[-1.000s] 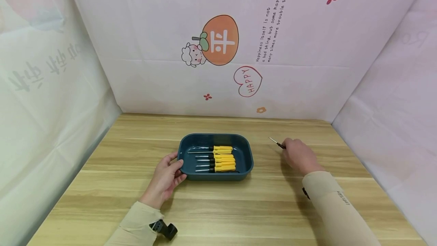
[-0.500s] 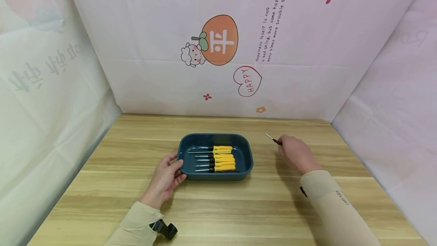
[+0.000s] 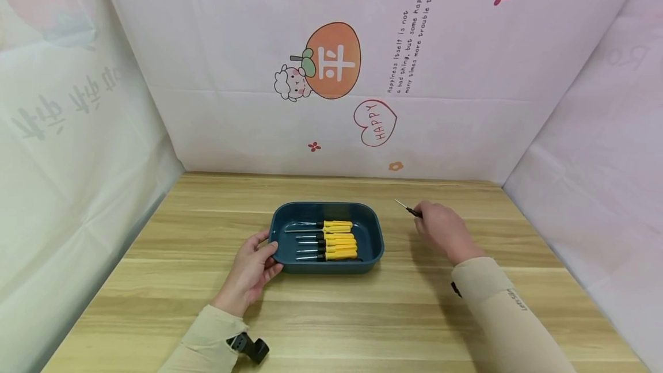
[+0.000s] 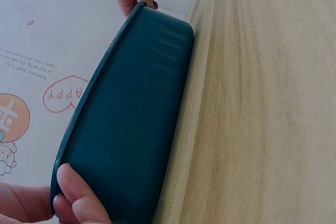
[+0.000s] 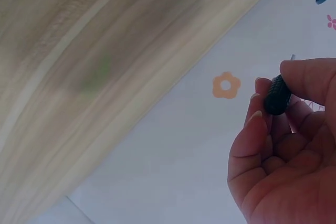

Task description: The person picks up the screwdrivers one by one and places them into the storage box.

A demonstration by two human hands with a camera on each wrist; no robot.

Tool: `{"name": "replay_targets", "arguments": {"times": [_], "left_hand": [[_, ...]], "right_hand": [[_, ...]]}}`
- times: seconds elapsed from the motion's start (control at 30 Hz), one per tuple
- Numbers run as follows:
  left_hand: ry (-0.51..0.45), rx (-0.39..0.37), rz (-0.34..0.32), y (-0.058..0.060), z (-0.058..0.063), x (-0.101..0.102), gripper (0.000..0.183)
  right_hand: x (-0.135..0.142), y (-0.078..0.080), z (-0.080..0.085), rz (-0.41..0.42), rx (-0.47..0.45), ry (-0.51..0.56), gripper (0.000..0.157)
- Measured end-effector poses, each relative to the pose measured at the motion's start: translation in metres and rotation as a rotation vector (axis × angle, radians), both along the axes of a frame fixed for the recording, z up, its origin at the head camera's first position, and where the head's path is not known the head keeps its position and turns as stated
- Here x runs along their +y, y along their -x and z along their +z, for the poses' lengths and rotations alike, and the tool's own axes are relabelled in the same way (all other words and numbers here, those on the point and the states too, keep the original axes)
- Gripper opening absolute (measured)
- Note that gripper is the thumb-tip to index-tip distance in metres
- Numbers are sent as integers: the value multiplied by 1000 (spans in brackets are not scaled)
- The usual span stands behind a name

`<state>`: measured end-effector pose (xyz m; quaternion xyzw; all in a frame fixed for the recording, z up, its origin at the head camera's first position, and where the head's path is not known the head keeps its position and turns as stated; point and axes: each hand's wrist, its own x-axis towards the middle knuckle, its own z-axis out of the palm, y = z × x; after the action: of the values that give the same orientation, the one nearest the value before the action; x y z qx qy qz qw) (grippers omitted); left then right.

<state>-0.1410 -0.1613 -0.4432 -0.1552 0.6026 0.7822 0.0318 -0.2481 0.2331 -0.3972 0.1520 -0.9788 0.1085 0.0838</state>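
My left hand (image 3: 250,269) grips the left end of a dark teal tray (image 3: 326,267), thumb over the rim and fingers under the outside. Inside, several yellow-handled screwdrivers (image 3: 339,242) lie side by side, shafts pointing left. To the right of the tray, my right hand (image 3: 442,229) pinches a small black-handled screwdriver (image 5: 277,97) between thumb and fingers. Its thin metal shaft points away from the hand, up and left toward the tray's far right side. In the left wrist view, the tray's outer wall (image 4: 126,93) hides its contents.
The tray rests on a wood-grain table (image 3: 331,315). A white printed cloth (image 3: 233,131) rises behind the table's far edge, and more white cloth (image 3: 595,160) hangs at either side. A black wrist strap (image 3: 251,347) juts from the left sleeve.
My right hand has moved left toward the tray and slightly farther back, carrying the black-handled screwdriver. The left hand and the tray have stayed in place.
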Motion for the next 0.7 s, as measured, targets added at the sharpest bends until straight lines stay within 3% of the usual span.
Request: {"name": "replay_targets", "arguments": {"times": [0.7], "left_hand": [[-1,1,-3,0,0,0,49]], "right_hand": [[-18,-5,9,44,36,30,21]]}}
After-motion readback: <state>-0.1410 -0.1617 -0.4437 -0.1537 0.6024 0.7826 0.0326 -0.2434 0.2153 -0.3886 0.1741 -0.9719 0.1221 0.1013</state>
